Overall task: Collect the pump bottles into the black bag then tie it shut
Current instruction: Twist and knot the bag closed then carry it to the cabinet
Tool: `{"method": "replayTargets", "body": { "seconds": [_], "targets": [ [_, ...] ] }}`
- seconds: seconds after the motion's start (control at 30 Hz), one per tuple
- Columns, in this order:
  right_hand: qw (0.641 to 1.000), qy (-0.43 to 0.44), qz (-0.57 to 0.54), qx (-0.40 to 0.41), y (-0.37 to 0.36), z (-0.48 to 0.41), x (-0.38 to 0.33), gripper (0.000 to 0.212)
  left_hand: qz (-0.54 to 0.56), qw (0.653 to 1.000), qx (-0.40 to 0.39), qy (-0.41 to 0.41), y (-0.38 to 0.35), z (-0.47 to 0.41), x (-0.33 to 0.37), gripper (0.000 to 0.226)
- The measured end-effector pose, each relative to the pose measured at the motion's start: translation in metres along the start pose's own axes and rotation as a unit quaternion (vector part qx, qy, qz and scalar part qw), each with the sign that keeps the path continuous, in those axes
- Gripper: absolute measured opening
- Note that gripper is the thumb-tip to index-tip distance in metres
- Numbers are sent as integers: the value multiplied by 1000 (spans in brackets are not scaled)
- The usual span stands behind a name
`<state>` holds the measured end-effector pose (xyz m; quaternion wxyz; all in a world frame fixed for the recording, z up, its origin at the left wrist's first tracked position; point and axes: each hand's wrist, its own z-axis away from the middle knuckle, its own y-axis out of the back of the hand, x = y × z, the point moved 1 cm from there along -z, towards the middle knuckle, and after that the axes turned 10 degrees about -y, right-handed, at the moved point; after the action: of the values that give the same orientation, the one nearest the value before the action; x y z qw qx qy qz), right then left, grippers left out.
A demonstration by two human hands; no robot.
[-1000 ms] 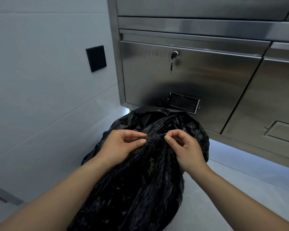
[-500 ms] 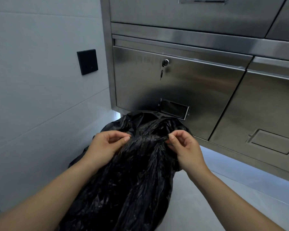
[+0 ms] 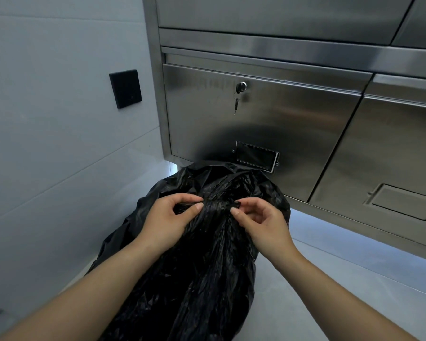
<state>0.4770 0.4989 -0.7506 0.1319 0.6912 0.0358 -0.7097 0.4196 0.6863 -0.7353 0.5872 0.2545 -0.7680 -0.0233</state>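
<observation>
Centrally: bag (image 3: 202,279), gathered neck pinched by left hand (image 3: 167,217) and right hand (image 3: 263,225); far edge just beside cabinet (image 3: 280,114); wall (image 3: 59,168) near on left; open floor (image 3: 330,279) to right.

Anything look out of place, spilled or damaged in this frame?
Nothing spilled or torn that shows. The black bag sits on the floor, its gathered neck pinched by the left hand and right hand. The only stray detail is a key hanging in the lock of the steel cabinet.

Dim, cool light; steel cabinet (image 3: 268,114) shows soft glare; edges bend, wide-angle.
</observation>
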Motion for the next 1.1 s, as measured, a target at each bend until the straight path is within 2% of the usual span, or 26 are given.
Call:
{"method": "replayTargets", "body": {
  "seconds": [0.1,0.23,0.37,0.43,0.5,0.6,0.77,1.03,1.1],
  "targets": [
    [999,16,39,20,-3,1,2,20,6,1000,-7,-2,-2,0,0,11],
    [999,10,29,37,-6,0,-1,12,24,999,-22,12,-1,-1,-3,12],
    [999,-23,8,25,2,-2,-7,17,66,996,-22,56,4,-1,-10,15],
    [999,-48,-13,18,6,-3,-8,15,129,987,-39,85,4,0,-12,13],
    [997,-74,-31,8,9,-3,-8,10,146,983,-55,100,5,0,-14,16],
    [995,-94,-37,7,14,-5,-7,9,107,989,-45,87,12,-5,-20,13],
    [992,-105,-63,23,19,-5,-3,10,46,997,-30,45,17,-7,-24,24],
    [995,-97,-8,-14,13,-4,0,2,-14,993,-118,22,14,0,-18,15],
    [995,-95,37,-16,14,-2,3,10,-34,991,-124,20,14,3,-19,15]
  ]
}}
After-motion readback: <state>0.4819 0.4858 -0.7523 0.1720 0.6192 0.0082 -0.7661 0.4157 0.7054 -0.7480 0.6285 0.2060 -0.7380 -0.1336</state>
